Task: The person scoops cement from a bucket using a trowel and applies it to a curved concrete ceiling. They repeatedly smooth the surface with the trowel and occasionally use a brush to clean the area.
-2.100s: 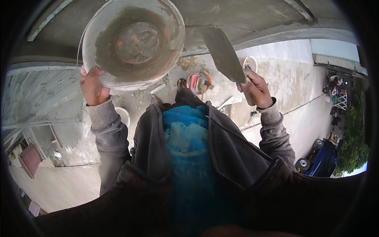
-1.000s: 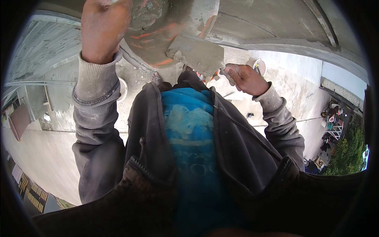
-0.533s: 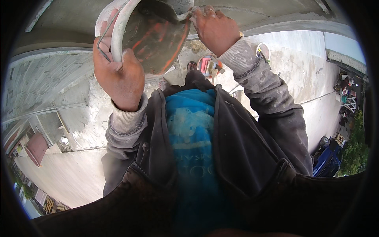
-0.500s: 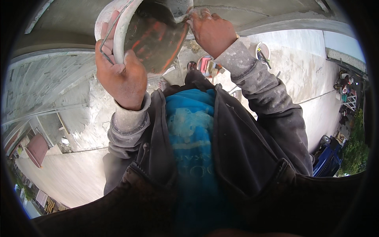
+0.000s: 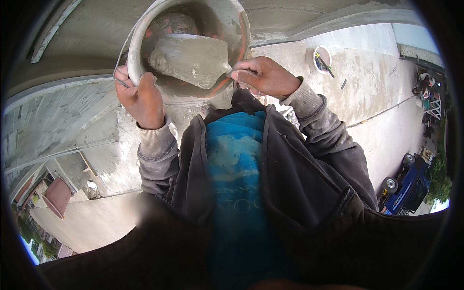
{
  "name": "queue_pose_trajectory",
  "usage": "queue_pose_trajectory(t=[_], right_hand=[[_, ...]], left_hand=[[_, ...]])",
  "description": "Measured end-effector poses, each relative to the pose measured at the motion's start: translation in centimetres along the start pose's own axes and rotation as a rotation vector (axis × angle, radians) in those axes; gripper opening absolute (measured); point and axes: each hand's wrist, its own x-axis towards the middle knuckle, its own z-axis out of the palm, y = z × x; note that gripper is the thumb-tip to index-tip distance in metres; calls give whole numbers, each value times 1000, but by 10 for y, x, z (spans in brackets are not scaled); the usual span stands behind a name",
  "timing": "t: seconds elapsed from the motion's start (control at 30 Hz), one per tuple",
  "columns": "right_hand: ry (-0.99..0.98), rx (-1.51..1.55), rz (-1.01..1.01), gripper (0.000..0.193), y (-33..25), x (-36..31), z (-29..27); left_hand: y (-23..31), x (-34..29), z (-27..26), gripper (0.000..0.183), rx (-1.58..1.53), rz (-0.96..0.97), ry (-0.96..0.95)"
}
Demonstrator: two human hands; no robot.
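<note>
A mortar-smeared bucket is tilted so its mouth faces me, with orange streaks on the grey inside. My left hand is closed on the left side of its rim, where the thin wire handle also runs. Across the bucket's mouth lies a broad trowel blade, coated with wet grey mortar. My right hand is closed around the trowel's handle end, just right of the rim. More grey mortar shows deeper in the bucket.
Beyond the bucket runs a grey plastered surface. On the pale concrete floor to the right stands a small pail with tools in it. A blue vehicle is at far right, a reddish panel at left.
The bucket has turned its mouth toward me. My right hand has come down from the rim's far right, and the mortar-coated trowel blade now shows plainly in the mouth.
</note>
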Motion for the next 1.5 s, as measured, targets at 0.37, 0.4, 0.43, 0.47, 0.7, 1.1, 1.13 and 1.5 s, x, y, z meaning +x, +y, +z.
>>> queue_pose_trajectory(t=[0.37,0.4,0.43,0.47,0.7,1.1,1.13,1.5], right_hand=[[612,-310,-320,29,-30,-86,-138],[642,-343,-359,28,-38,-87,-150],[676,-457,-395,27,-45,-87,-162],[705,-580,-434,26,-55,-86,-174],[855,-1322,-737,28,-82,-57,-234],[799,-1386,-718,26,-93,-21,-274],[789,-1370,-732,25,-93,-21,-276],[650,-1360,-731,28,-115,-15,-278]], left_hand=[[8,36,54,46,270,194,-460],[20,36,64,45,358,299,-480],[33,36,74,43,448,403,-497],[40,39,81,42,533,506,-505],[50,57,120,37,756,681,-553],[62,70,151,28,831,659,-519],[72,73,154,22,833,618,-573],[52,71,175,34,925,684,-434]])
